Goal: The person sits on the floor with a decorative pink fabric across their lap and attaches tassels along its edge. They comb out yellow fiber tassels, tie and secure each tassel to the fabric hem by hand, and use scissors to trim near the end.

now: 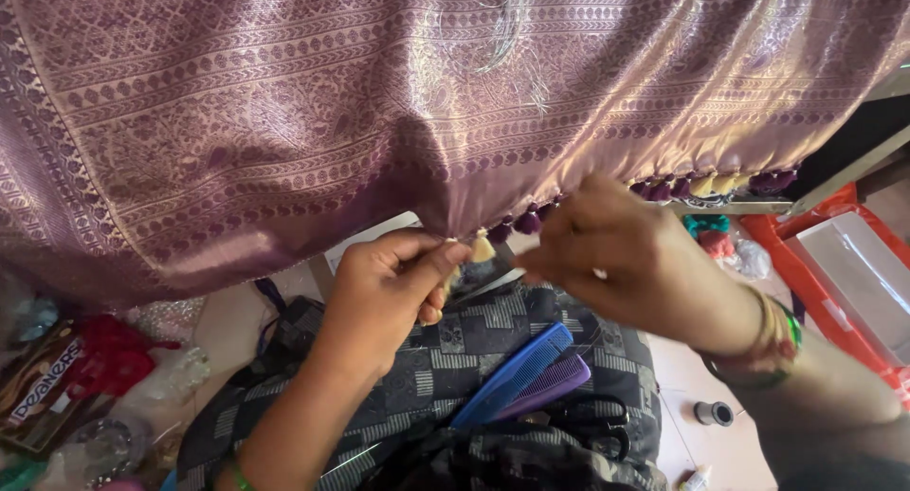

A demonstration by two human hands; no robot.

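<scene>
Nearest the viewer, at six o'clock, a lap covered in dark grey patterned cloth (445, 358) is carrying a blue comb (512, 375) and a purple comb (550, 385), lying side by side and touching, with black scissors (597, 420) just beside them toward five o'clock. Above the lap, near the centre, the left hand (389, 297) is pinching a small cream tassel (482, 249) between thumb and forefinger, its fingers curled shut around it. Just beside it, toward three o'clock, the right hand (621, 259) is closing its fingertips together as if on a fine thread; whether it is gripping anything is too small to tell. Its wrist is wearing bangles (777, 335). Both hands are working close together, almost touching, at the hem of a shimmering mauve woven sari (379, 102), which is filling the frame from nine through twelve to three o'clock. A row of purple and cream tassels (701, 183) is hanging along that hem toward two o'clock. At eight o'clock, red fabric (109, 354) and clutter are lying on the floor. At four o'clock a small dark spool (713, 413) is standing, and at three o'clock an orange tray (834, 282) is sitting.
</scene>
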